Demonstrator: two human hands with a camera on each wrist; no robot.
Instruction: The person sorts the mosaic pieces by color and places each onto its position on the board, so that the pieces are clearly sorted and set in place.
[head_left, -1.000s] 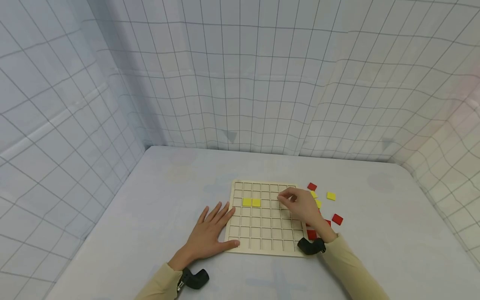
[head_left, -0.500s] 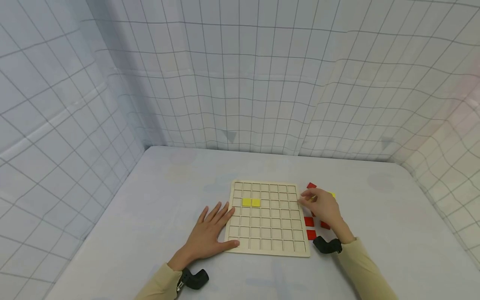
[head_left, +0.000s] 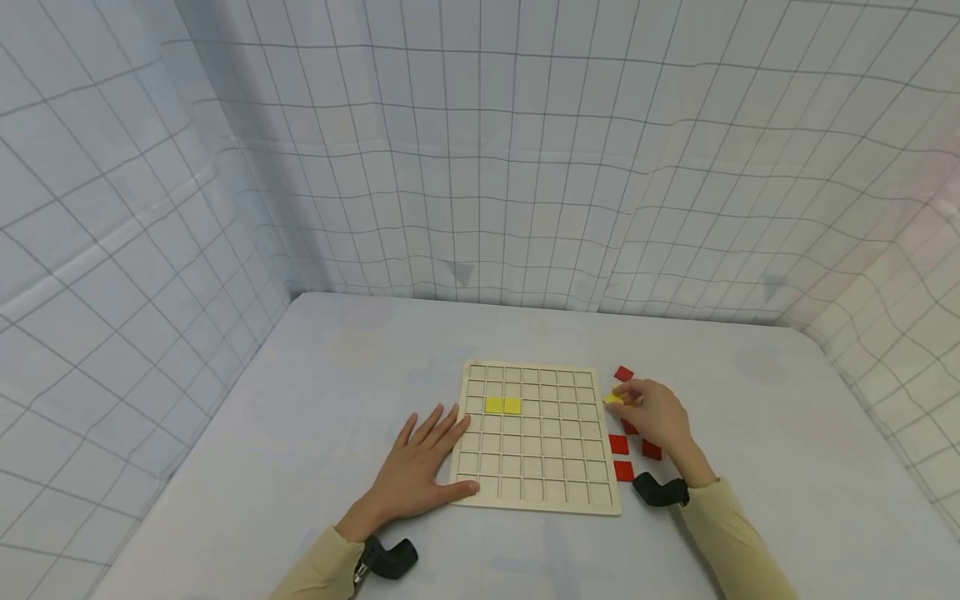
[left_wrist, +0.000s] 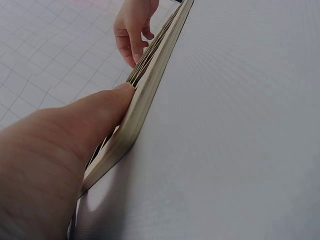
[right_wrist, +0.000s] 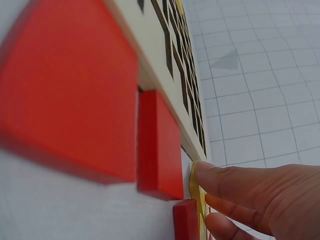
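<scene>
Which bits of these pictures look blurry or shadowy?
Right wrist view: the nearest red tile has soft, blurry edges; left wrist view: a dark shadow lies on the table by the board; head view: soft light, no strong glare.

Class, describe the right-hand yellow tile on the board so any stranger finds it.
On the table, find the cream gridded board touched by the left hand. In its third row from the far edge, two yellow tiles lie side by side. Ours is the tile further from that hand, with an unfilled square on its right.
</scene>
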